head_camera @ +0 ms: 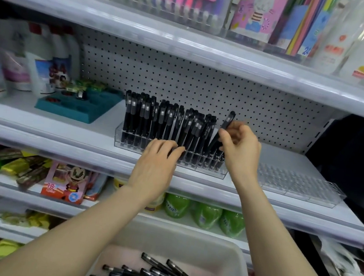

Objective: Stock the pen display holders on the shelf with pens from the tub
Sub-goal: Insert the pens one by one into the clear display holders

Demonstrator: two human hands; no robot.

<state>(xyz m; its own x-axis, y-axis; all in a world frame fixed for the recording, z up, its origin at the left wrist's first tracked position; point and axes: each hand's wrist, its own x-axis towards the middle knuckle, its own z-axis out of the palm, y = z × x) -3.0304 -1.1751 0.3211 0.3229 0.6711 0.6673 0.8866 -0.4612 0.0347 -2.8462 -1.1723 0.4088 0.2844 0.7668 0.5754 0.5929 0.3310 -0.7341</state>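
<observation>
On the shelf (65,122), the clear holder (208,172) is nearly full; an empty holder (302,188) sits right of the right grip (241,149), the tub (237,257) below it. That grip pinches a slim black capped pen (227,122), tilted; seating it likely needs straightening over a free slot. The left grip (157,164) rests loose-fingered on the holder's front.
</observation>
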